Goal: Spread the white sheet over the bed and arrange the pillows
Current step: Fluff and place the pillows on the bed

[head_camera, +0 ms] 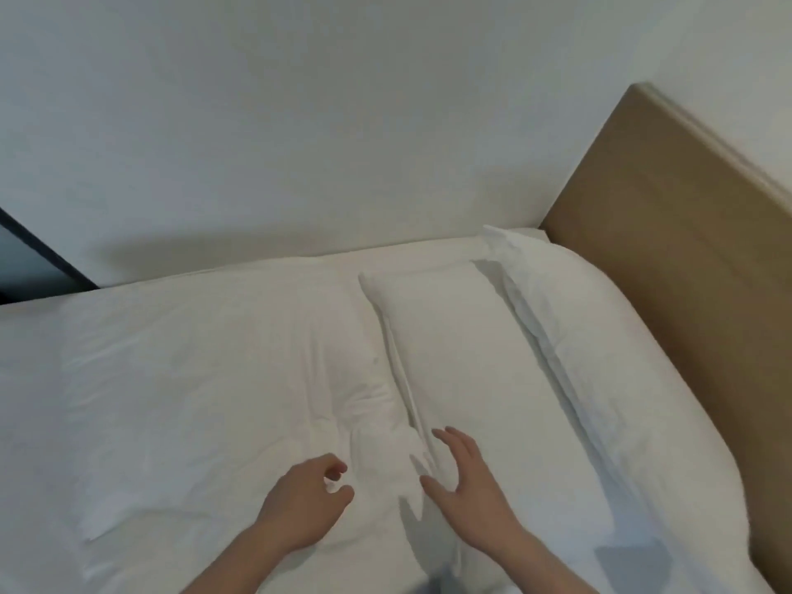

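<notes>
A white sheet covers the bed, lightly creased near its middle. Two white pillows lie at the head end: a flatter near pillow and a plumper far pillow leaning on the headboard. My left hand hovers over the sheet just left of the near pillow's edge, its fingers loosely curled and holding nothing. With its fingers spread, my right hand sits on or just above the near pillow's front corner; I cannot tell if it touches.
A tan wooden headboard stands along the right side. A plain white wall runs behind the bed's far edge. A dark frame edge shows at the far left.
</notes>
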The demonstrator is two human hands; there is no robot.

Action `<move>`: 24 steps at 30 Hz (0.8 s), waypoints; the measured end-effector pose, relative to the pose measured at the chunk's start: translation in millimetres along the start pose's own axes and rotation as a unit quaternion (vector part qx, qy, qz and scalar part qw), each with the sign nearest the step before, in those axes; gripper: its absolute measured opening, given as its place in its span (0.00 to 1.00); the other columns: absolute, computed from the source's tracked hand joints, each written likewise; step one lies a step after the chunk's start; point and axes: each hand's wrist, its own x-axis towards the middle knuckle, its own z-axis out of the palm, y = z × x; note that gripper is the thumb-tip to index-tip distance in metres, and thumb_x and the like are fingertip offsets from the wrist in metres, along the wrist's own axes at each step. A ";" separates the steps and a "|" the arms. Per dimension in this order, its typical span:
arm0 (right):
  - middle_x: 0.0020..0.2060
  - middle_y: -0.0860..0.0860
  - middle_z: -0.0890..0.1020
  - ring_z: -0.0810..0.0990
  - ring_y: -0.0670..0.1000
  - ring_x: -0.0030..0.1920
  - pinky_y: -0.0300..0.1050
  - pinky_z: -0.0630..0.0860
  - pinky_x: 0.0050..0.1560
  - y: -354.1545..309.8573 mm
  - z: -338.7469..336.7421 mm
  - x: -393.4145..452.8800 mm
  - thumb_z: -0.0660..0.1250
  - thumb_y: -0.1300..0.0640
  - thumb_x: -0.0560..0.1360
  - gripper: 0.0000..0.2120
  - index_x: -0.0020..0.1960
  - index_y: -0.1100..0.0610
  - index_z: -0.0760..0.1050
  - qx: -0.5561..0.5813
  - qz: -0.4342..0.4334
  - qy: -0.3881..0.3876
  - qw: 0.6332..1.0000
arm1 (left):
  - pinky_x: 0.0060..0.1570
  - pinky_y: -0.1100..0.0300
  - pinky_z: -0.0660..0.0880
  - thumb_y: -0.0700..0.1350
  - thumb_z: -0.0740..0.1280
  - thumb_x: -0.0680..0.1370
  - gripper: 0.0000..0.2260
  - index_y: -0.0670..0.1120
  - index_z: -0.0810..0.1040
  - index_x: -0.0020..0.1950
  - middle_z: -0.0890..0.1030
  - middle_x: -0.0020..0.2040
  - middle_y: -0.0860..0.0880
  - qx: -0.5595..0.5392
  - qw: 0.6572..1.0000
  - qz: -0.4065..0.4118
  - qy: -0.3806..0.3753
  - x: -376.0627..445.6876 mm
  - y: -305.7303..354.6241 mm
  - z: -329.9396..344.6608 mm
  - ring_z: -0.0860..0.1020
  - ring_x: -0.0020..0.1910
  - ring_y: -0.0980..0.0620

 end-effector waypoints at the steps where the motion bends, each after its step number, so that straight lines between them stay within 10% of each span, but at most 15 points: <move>1: 0.75 0.42 0.62 0.63 0.41 0.75 0.37 0.60 0.72 11.3 -30.2 -2.1 0.70 0.45 0.76 0.31 0.76 0.43 0.64 -0.001 0.011 0.043 0.999 | 0.55 0.61 0.75 0.59 0.67 0.72 0.12 0.63 0.76 0.55 0.80 0.54 0.65 -0.013 1.000 0.013 0.004 2.3 25.7 0.4 0.79 0.50 0.63; 9: 0.78 0.51 0.62 0.62 0.57 0.76 0.59 0.62 0.75 112.4 -212.8 8.9 0.75 0.37 0.70 0.44 0.79 0.46 0.60 -0.154 0.125 0.241 0.950 | 0.57 0.61 0.76 0.56 0.68 0.74 0.15 0.59 0.78 0.61 0.79 0.58 0.63 -0.027 0.995 0.096 -0.002 20.7 190.6 27.4 0.80 0.50 0.61; 16: 0.81 0.53 0.44 0.46 0.62 0.80 0.70 0.57 0.72 199.4 -214.6 46.1 0.73 0.32 0.66 0.60 0.81 0.49 0.36 -0.236 0.291 0.115 0.920 | 0.59 0.58 0.77 0.59 0.67 0.72 0.18 0.60 0.78 0.61 0.79 0.57 0.64 -0.028 0.995 0.089 -0.020 18.8 247.7 41.2 0.79 0.51 0.62; 19: 0.71 0.54 0.66 0.66 0.61 0.67 0.61 0.71 0.59 216.6 -211.3 55.4 0.75 0.40 0.68 0.41 0.74 0.50 0.60 -0.285 0.266 0.176 0.904 | 0.58 0.60 0.77 0.57 0.68 0.74 0.16 0.60 0.78 0.61 0.79 0.56 0.64 -0.029 0.996 0.085 -0.008 16.2 255.3 37.8 0.80 0.50 0.62; 22: 0.44 0.52 0.79 0.78 0.59 0.45 0.54 0.76 0.48 217.1 -229.4 62.1 0.70 0.59 0.71 0.07 0.44 0.52 0.72 -0.154 0.224 0.231 0.934 | 0.54 0.63 0.77 0.55 0.69 0.75 0.14 0.59 0.79 0.60 0.79 0.56 0.64 -0.041 0.996 0.084 0.012 10.8 256.4 31.2 0.81 0.47 0.63; 24: 0.35 0.51 0.78 0.78 0.57 0.37 0.53 0.79 0.43 207.2 -245.0 65.1 0.65 0.62 0.73 0.08 0.36 0.53 0.72 -0.085 0.219 0.256 0.938 | 0.53 0.63 0.78 0.55 0.69 0.74 0.14 0.59 0.79 0.59 0.80 0.56 0.64 -0.056 0.995 0.083 0.024 6.4 256.0 26.0 0.81 0.47 0.63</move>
